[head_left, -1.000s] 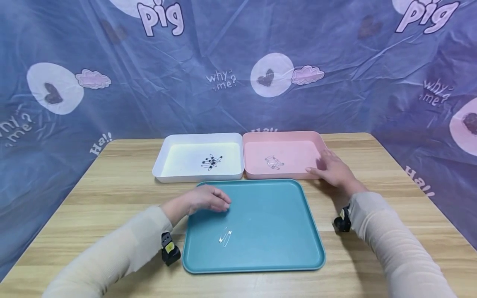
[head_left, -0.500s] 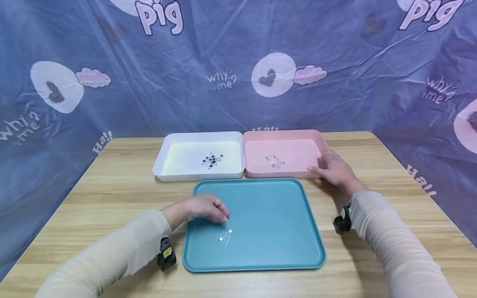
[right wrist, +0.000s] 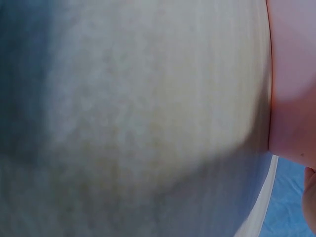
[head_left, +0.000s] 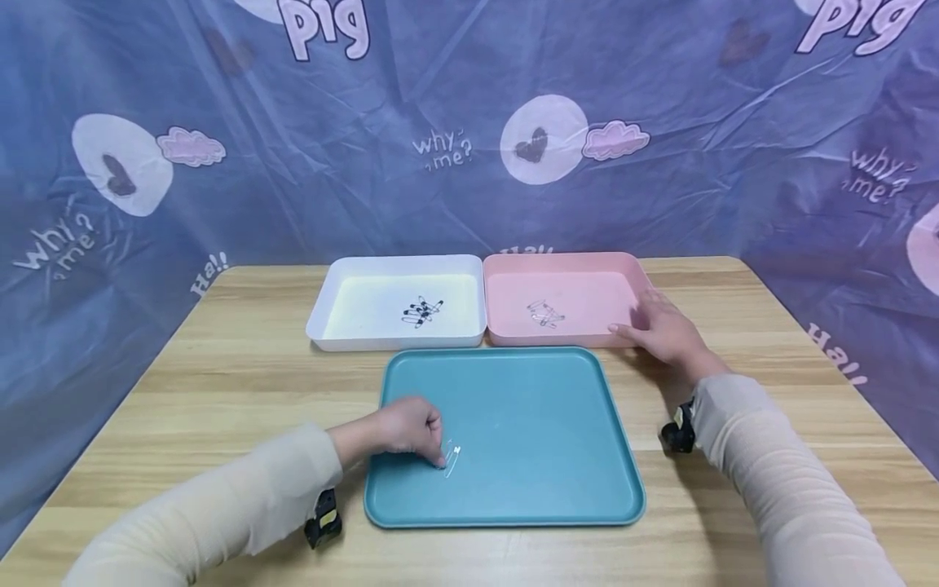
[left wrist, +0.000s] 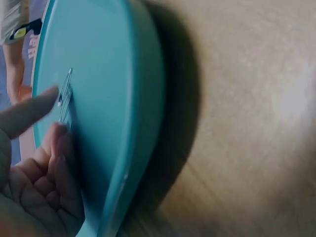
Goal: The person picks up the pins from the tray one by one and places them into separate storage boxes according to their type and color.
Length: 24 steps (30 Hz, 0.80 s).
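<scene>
My left hand [head_left: 409, 425] reaches over the teal tray [head_left: 543, 440], its thumb and index fingertips at the silver safety pins [head_left: 453, 461]. In the left wrist view, the thumb and index finger stand apart beside the safety pins [left wrist: 65, 96], and the other fingers are bent in. The index fingertip is close to one pin's end; whether it touches cannot be told. My right hand [head_left: 666, 330] rests against the right front corner of the pink tray [head_left: 587, 336], thumb along the front wall and fingers at the right side.
Several silver safety pins [head_left: 545, 314] lie inside the pink tray. The white tray [head_left: 345, 341] beside it holds several black safety pins [head_left: 421, 311]. All three trays stand on a wooden table [head_left: 242, 367], with a printed blue cloth [head_left: 330, 187] behind.
My left hand has moved down and toward me over the teal tray, and its fingertips have come to the silver safety pins. My right hand keeps its place at the pink tray.
</scene>
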Each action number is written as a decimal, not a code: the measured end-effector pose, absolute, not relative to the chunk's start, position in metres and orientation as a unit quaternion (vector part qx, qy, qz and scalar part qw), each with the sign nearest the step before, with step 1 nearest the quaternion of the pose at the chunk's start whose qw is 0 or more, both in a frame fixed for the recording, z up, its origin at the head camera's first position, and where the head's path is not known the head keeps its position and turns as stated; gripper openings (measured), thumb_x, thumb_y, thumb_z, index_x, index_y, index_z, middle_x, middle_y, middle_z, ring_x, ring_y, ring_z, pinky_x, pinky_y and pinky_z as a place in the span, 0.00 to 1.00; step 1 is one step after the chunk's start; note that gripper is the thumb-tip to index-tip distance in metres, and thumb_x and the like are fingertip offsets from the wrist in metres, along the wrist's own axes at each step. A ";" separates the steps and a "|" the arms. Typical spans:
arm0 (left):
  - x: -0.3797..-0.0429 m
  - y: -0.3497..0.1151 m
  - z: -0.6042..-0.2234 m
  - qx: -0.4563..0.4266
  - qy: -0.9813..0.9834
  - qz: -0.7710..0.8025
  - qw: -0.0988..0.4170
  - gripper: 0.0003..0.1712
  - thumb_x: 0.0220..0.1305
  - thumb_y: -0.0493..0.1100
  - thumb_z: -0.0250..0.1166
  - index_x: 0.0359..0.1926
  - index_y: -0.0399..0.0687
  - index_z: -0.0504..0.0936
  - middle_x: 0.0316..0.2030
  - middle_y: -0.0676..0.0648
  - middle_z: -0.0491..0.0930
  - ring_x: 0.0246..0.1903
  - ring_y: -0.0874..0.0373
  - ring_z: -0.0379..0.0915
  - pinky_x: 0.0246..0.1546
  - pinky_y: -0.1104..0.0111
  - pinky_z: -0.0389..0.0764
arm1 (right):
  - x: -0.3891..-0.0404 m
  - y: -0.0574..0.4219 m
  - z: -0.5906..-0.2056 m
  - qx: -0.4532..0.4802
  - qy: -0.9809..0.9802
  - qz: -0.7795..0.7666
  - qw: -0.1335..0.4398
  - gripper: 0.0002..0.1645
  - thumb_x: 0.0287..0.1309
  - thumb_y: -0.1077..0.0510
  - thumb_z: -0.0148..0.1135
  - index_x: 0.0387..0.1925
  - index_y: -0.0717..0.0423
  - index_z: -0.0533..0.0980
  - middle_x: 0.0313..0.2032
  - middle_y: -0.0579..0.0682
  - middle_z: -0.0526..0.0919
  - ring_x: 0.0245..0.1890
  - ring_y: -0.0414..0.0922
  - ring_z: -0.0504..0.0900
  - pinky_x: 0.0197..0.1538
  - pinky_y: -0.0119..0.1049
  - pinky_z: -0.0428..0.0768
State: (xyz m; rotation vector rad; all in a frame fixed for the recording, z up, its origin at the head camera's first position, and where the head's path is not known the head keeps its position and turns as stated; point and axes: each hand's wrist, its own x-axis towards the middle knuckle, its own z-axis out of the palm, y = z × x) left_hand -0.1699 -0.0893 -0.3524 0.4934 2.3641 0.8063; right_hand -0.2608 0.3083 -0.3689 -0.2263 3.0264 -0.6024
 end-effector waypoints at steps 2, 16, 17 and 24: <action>-0.168 -0.088 -0.352 0.186 0.894 0.293 0.285 0.11 0.37 0.38 0.71 0.15 0.44 0.74 0.13 0.52 0.71 0.16 0.61 0.65 0.16 0.73 0.66 | -0.261 0.309 -0.369 -0.074 0.978 -0.192 0.024 0.57 0.49 0.31 0.46 0.62 0.71 0.40 0.62 0.70 0.39 0.62 0.61 0.37 0.60 0.53 0.39; -0.164 -0.088 -0.356 0.182 0.901 0.309 0.244 0.08 0.39 0.29 0.65 0.19 0.42 0.74 0.15 0.51 0.70 0.17 0.61 0.65 0.18 0.73 0.69 | -0.261 0.308 -0.370 -0.075 0.977 -0.198 0.018 0.57 0.50 0.32 0.47 0.62 0.71 0.41 0.61 0.70 0.40 0.62 0.61 0.38 0.59 0.54 0.40; -0.164 -0.088 -0.356 0.182 0.903 0.309 0.238 0.08 0.40 0.28 0.64 0.19 0.42 0.75 0.15 0.51 0.70 0.18 0.61 0.65 0.19 0.73 0.69 | -0.261 0.308 -0.370 -0.075 0.977 -0.198 0.018 0.56 0.50 0.32 0.47 0.62 0.71 0.40 0.61 0.70 0.40 0.62 0.61 0.38 0.59 0.54 0.40; -0.167 -0.089 -0.356 0.190 0.911 0.300 0.211 0.06 0.45 0.31 0.63 0.18 0.42 0.77 0.16 0.53 0.71 0.19 0.61 0.65 0.18 0.73 0.67 | -0.260 0.307 -0.369 -0.066 0.976 -0.206 0.015 0.57 0.49 0.31 0.47 0.63 0.67 0.39 0.62 0.68 0.38 0.62 0.60 0.37 0.59 0.55 0.40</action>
